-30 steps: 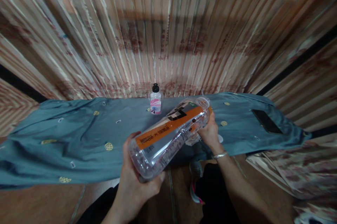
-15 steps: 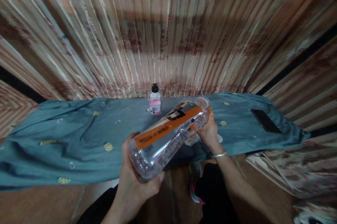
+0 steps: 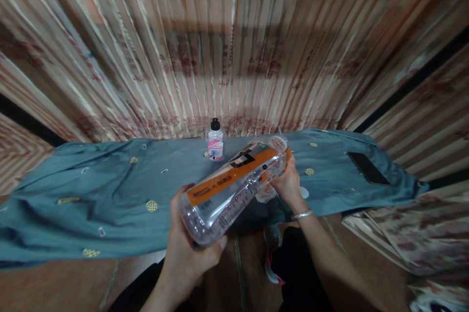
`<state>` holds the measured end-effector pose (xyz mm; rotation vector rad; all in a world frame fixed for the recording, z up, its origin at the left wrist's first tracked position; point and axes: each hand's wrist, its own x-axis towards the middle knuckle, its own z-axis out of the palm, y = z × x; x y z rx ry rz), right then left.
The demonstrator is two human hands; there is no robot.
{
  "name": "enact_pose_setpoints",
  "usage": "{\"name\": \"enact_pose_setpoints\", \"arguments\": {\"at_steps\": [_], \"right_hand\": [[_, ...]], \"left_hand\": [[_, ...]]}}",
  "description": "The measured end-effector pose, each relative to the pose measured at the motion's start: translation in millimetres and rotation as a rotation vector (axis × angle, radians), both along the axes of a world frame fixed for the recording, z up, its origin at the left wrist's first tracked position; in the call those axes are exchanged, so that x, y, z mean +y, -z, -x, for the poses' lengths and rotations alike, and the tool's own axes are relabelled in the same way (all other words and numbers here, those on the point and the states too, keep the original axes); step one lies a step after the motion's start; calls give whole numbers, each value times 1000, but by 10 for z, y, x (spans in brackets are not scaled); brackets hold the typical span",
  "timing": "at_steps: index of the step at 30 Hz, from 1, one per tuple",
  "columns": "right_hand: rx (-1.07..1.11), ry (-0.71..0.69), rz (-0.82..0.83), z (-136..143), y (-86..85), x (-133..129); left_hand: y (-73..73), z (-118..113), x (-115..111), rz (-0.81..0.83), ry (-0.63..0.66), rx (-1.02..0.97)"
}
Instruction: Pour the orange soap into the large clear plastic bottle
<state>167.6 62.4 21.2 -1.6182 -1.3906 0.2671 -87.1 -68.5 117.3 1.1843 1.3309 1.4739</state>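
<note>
I hold a large clear plastic bottle with an orange and grey label, slanting from lower left to upper right above the cloth. My left hand is wrapped around its base, thumb below. Gripping the narrower far end is my right hand, a silver bangle on its wrist; its fingertips are partly hidden behind the bottle. A clear crumpled-looking plastic piece shows beneath that end, too unclear to name. Close to the right wrist lies a small white disc.
A small clear bottle with black cap and pink label stands upright near the back edge of the blue-green cloth. A dark phone lies at the right. Striped curtains rise behind and at both sides.
The large bottle has shifted very slightly to the left at its far end, with my right hand moving along. Both hands keep their hold; little else differs.
</note>
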Motion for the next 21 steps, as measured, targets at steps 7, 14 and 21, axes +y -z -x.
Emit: {"name": "enact_pose_setpoints", "arguments": {"at_steps": [7, 14, 21], "right_hand": [[0, 17, -7, 3, 89, 43], [-32, 12, -54, 23, 143, 64], [-66, 9, -93, 24, 213, 87]], "left_hand": [[31, 44, 16, 18, 36, -55], [18, 57, 13, 49, 64, -108], [44, 97, 24, 70, 63, -148]]}}
